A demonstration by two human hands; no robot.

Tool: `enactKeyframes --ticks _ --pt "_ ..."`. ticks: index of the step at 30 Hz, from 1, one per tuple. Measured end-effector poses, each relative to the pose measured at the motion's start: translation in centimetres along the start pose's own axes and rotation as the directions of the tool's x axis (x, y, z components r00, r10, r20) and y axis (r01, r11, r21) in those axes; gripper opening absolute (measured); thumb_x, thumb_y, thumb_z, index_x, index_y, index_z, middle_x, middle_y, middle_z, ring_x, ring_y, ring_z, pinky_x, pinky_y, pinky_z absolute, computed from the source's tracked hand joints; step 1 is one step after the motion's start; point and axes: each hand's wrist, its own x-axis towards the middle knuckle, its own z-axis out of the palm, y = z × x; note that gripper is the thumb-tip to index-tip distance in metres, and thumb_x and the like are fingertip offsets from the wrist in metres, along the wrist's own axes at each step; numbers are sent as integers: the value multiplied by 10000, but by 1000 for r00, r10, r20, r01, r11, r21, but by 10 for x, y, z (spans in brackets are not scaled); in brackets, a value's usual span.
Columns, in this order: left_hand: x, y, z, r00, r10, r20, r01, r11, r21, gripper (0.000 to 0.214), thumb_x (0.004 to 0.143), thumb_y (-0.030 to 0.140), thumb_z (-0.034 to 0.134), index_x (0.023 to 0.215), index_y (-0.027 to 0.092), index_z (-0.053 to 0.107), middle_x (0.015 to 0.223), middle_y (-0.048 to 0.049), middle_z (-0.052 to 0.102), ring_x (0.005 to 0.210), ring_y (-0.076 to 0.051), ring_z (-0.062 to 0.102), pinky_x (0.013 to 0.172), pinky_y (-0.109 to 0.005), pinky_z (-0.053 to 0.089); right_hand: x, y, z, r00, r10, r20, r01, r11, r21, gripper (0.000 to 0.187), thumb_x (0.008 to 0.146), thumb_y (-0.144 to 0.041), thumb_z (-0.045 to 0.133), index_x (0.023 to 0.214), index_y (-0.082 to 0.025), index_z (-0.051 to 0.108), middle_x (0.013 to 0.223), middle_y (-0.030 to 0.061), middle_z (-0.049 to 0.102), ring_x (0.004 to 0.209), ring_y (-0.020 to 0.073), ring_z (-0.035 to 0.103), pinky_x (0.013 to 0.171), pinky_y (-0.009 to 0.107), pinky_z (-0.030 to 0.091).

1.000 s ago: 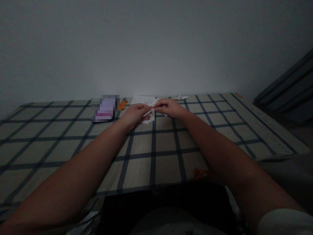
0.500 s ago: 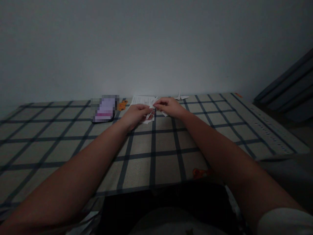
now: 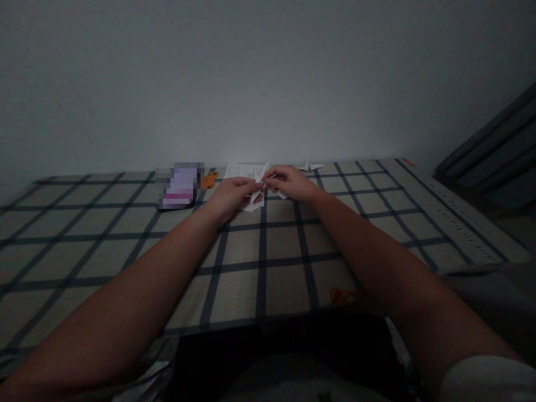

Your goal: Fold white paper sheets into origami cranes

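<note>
Paper (image 3: 256,199) by far edge of cloth (image 3: 293,268)

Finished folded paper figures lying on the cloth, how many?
1: a small white folded figure at the far edge of the cloth, beyond the right hand. Left hand and right pinch an unfinished paper piece; others may hide behind them.

plaid bed (image 3: 125,237) with papers (image 3: 239,169), phone (image 3: 180,188)
</note>
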Motion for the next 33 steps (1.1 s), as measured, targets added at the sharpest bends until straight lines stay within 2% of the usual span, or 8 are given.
enactKeyframes --ticks 8,12,16,18,21,24,29,33 --pt "-1 1 1 999 -42 19 44 995 -91 333 641 381 853 833 123 765 796 -93 737 644 -149 649 622 -265 511 -2 -4 0 999 41 22 -41 999 15 59 905 -217 585 932 -177 619 845 17 626 738 115 575 682 239 503" --pt "0 2 2 997 -77 -4 75 988 -134 237 690 322 814 785 120 735 777 -82 727 650 -139 649 615 -243 521 -4 -9 1 997 51 53 -52 998 30 51 913 -222 576 946 -193 602 890 14 611 809 115 584 711 224 521" --pt "0 5 3 997 -76 -30 68 976 -205 100 743 216 762 735 127 716 778 -46 709 699 -101 647 746 -226 554 -6 -12 1 995 49 83 -52 998 33 62 929 -245 555 966 -205 582 915 13 600 841 117 591 724 222 528" --pt "0 5 3 997 -76 -19 70 969 -235 96 744 203 758 712 127 709 747 -29 688 680 -82 630 747 -205 546 -5 -10 1 996 30 86 -32 999 25 71 934 -262 547 968 -207 576 917 13 602 833 119 595 722 230 526" --pt "0 3 2 997 -71 -5 70 984 -162 146 732 257 775 723 124 717 719 -29 680 633 -77 610 649 -176 508 -3 -7 3 999 12 50 -11 1000 -23 86 930 -274 552 944 -193 577 868 10 611 792 123 597 714 241 507" --pt "-1 2 2 998 -65 -5 64 997 -40 214 713 320 782 784 122 739 732 -55 704 603 -102 612 582 -198 474 -1 -6 6 1000 8 -10 -9 996 -87 114 921 -270 557 893 -165 590 802 12 620 727 124 583 705 257 480" --pt "-2 0 2 999 -47 15 48 996 -77 234 695 327 785 795 118 753 764 -84 723 634 -139 637 611 -243 480 -1 -10 4 999 -25 -44 18 988 -152 128 875 -262 594 848 -144 635 778 23 631 725 136 567 733 281 459" --pt "-2 -1 2 999 -14 34 15 999 -34 277 698 379 803 788 120 758 716 -73 703 586 -128 599 568 -240 445 -1 -11 3 997 -47 -58 37 986 -164 121 845 -259 611 848 -146 653 786 32 639 773 149 573 762 291 456"
